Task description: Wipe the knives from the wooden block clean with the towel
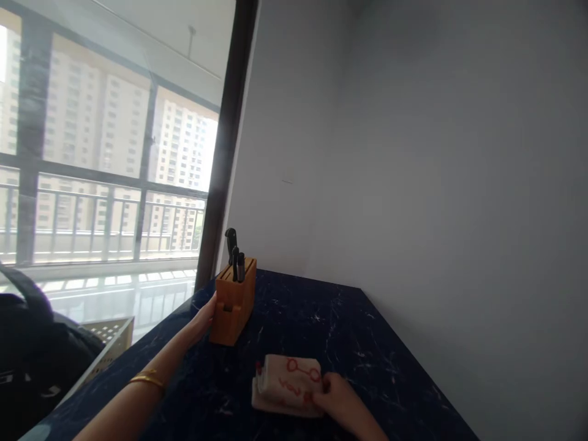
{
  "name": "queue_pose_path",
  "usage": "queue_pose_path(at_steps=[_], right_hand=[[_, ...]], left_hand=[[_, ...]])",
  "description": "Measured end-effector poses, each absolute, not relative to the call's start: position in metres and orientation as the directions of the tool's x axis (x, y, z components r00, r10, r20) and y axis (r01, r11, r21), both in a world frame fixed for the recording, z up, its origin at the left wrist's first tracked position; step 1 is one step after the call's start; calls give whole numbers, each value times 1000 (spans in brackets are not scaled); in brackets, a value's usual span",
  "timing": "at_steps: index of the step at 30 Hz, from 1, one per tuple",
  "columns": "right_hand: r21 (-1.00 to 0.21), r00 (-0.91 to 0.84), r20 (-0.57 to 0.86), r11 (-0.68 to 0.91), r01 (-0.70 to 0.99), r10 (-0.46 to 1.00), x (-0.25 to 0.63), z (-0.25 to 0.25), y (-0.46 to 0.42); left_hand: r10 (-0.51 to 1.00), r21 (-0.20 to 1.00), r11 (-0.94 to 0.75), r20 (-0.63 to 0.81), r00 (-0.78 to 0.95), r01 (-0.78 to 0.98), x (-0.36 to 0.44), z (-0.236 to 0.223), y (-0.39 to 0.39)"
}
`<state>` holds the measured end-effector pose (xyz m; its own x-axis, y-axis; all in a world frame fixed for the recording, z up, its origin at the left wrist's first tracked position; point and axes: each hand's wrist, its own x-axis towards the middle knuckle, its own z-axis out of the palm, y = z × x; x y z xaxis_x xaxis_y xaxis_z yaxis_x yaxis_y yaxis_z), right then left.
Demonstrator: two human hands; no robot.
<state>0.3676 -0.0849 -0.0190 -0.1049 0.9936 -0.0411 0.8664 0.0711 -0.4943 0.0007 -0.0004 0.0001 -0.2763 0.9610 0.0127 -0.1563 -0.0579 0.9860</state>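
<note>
A wooden knife block [232, 312] stands upright on the dark table, with several black-handled tools [234, 260] in its top slots. My left hand [205, 315] is against the block's left side, its fingers mostly hidden behind the wood. Nearer to me lies a folded white towel [287, 386] with a red printed pattern. My right hand [337, 398] pinches the towel's right edge between thumb and fingers.
The dark blue marbled table [316, 318] runs back toward a plain grey wall [436, 184]. At the left are a black bag [32, 349] and a light perforated crate [110, 337]. Large windows [92, 122] fill the left side.
</note>
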Motion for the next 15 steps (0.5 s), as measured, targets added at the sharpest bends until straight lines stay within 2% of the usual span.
queue_pose_path(at_steps=[6,11,15], right_hand=[[-554,-1,-10,-4,833,1000,416,-27,-71],[-577,0,-11,-6,816,1000,412,-25,-75],[-591,-10,-11,2,807,1000,411,-25,-76]], left_hand=[[966,958,-122,54,-254,-259,12,6,-9],[943,946,-129,24,-333,-298,26,7,-13],[945,940,-120,9,-328,-320,34,5,-12]])
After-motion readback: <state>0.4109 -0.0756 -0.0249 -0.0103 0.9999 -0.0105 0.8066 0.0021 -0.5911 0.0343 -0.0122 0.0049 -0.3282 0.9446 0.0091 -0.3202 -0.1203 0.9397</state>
